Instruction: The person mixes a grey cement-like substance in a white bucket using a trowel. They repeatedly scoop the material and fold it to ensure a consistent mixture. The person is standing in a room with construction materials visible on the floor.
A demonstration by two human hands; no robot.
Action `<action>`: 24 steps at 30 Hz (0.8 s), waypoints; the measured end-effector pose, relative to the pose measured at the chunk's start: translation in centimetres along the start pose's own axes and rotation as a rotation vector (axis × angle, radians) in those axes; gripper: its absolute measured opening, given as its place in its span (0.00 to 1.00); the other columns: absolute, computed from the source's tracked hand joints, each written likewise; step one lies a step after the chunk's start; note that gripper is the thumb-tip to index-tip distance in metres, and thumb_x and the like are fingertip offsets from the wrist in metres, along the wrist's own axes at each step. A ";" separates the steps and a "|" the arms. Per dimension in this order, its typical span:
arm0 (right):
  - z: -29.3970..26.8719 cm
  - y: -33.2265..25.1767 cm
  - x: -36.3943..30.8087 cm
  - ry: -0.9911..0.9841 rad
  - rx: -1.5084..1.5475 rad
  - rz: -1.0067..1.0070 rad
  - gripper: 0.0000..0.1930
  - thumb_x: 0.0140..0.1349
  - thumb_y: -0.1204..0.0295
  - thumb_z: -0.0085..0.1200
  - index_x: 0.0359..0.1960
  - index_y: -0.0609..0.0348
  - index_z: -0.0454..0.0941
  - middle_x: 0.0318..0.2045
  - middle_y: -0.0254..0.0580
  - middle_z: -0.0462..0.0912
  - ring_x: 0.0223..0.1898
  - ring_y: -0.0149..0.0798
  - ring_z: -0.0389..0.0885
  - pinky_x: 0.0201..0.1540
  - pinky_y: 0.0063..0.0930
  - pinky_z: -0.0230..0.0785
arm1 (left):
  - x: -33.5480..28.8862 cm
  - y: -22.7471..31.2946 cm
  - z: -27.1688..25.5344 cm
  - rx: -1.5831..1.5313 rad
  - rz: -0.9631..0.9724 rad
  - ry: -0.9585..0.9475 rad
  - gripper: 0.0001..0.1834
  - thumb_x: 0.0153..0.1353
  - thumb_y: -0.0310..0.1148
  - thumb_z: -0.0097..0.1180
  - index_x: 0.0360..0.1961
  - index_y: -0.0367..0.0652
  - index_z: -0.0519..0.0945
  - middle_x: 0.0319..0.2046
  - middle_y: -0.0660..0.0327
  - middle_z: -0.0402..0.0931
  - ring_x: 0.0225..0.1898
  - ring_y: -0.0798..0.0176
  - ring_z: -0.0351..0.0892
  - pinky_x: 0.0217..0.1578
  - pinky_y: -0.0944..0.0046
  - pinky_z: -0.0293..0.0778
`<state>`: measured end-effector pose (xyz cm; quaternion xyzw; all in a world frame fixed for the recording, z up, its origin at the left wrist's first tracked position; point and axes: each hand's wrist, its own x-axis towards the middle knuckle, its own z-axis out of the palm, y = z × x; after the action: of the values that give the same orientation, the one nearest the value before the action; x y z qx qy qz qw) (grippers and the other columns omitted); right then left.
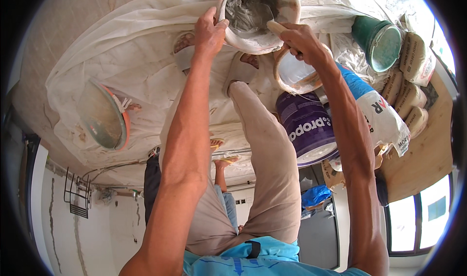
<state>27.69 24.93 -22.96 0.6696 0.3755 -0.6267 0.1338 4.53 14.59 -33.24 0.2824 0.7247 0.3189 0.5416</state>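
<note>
At the top of the view a whitish bucket (254, 46) tips toward me, its inside coated with wet grey mortar (245, 10). My left hand (210, 35) grips its left rim, thumb on the edge. Closed around the pale handle of a trowel (276, 28), my right hand (306, 45) is at the bucket's right rim. The trowel's blade reaches into the mortar and is hard to make out. Just below my right hand stands a second bucket (280, 74), whitish with a stained rim and a pale inside.
A purple bucket (304, 122) lies near my right forearm, beside a blue and white bag (379, 113). Farther right are a green bucket (365, 35) and several stacked paper sacks (412, 98). An orange-rimmed basin (104, 113) rests left on the white sheet (146, 81). Another person's sandalled foot (226, 161) shows behind me.
</note>
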 end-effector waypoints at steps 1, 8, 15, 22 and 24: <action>0.3 0.2 -0.4 0.004 0.001 -0.025 0.26 0.57 0.70 0.58 0.60 0.58 0.82 0.20 0.33 0.77 0.16 0.25 0.67 0.17 0.24 0.59 | -0.1 0.0 0.0 -0.014 0.000 -0.005 0.13 0.58 0.30 0.63 0.36 0.32 0.74 0.27 0.48 0.80 0.28 0.46 0.80 0.34 0.48 0.75; 4.2 2.9 -1.2 0.306 -0.591 -0.420 0.31 0.57 0.73 0.56 0.66 0.42 0.78 0.33 0.57 0.87 0.34 0.53 0.88 0.38 0.45 0.78 | -0.4 1.4 -0.2 -0.026 -0.030 -0.031 0.13 0.59 0.29 0.62 0.37 0.30 0.74 0.28 0.47 0.81 0.25 0.49 0.82 0.25 0.52 0.79; 2.7 2.3 0.1 0.339 -0.931 -0.484 0.27 0.59 0.77 0.55 0.61 0.38 0.75 0.32 0.55 0.86 0.37 0.59 0.88 0.37 0.55 0.77 | -0.1 -0.7 -0.4 -0.047 -0.018 -0.011 0.14 0.58 0.29 0.62 0.39 0.29 0.76 0.31 0.44 0.82 0.28 0.47 0.84 0.27 0.51 0.79; 1.3 1.9 -1.7 0.400 -1.012 -0.589 0.25 0.63 0.76 0.53 0.61 0.35 0.73 0.33 0.56 0.83 0.34 0.61 0.87 0.34 0.53 0.78 | -0.5 1.1 -0.1 -0.077 -0.167 -0.053 0.16 0.58 0.33 0.63 0.40 0.31 0.77 0.35 0.44 0.84 0.40 0.42 0.85 0.46 0.47 0.78; 1.5 1.6 -0.5 0.431 -1.052 -0.639 0.26 0.65 0.76 0.52 0.63 0.34 0.71 0.34 0.57 0.82 0.34 0.61 0.87 0.33 0.51 0.79 | -0.3 1.3 -0.1 0.053 -0.083 -0.056 0.16 0.58 0.34 0.63 0.40 0.31 0.77 0.35 0.44 0.84 0.40 0.42 0.84 0.49 0.47 0.77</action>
<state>27.68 22.69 -23.21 0.4806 0.8313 -0.2198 0.1723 4.58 15.12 -32.04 0.2752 0.7285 0.2690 0.5668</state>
